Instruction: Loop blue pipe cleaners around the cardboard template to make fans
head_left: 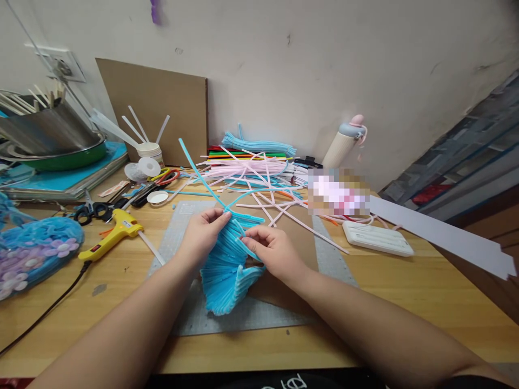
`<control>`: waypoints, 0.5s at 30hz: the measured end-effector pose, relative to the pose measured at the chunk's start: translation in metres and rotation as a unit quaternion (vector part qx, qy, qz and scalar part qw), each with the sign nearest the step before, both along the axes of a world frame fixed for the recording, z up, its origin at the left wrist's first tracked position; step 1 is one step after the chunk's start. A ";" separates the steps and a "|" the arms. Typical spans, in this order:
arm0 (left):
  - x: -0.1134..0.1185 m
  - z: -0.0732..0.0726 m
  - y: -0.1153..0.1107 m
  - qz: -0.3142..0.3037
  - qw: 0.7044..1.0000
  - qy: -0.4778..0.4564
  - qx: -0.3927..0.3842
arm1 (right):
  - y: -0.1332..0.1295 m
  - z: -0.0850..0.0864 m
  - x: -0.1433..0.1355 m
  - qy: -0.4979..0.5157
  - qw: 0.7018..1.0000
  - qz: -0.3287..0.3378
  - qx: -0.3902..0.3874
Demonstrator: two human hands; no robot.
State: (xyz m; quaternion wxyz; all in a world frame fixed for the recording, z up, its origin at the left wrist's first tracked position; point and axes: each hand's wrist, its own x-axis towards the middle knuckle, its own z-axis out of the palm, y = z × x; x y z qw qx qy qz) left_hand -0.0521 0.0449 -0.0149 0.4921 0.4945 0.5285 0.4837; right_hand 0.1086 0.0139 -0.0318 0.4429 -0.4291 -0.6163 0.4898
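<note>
A blue fan-shaped piece made of pipe cleaners [227,273] hangs between my hands above the grey cutting mat [203,327]. My left hand [206,232] pinches its upper left edge between thumb and fingers. From that pinch a loose blue pipe cleaner end [198,173] sticks up to the left, and another strand runs right. My right hand [271,249] is closed on a blue pipe cleaner at the piece's right side, its fingertips partly hidden. Under the piece lies a brown cardboard sheet [279,292] on the mat.
A yellow glue gun [109,237] with a black cord lies left, near black-handled scissors [95,210]. Pink and white pipe cleaners [251,170] are heaped behind. A white power strip [377,239] and a bottle [343,143] stand right. A blue flowered piece [36,254] sits far left.
</note>
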 end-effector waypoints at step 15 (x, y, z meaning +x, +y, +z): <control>-0.006 0.001 0.004 -0.126 0.954 -0.171 -0.211 | -0.002 0.000 0.001 0.056 0.997 -0.035 -0.028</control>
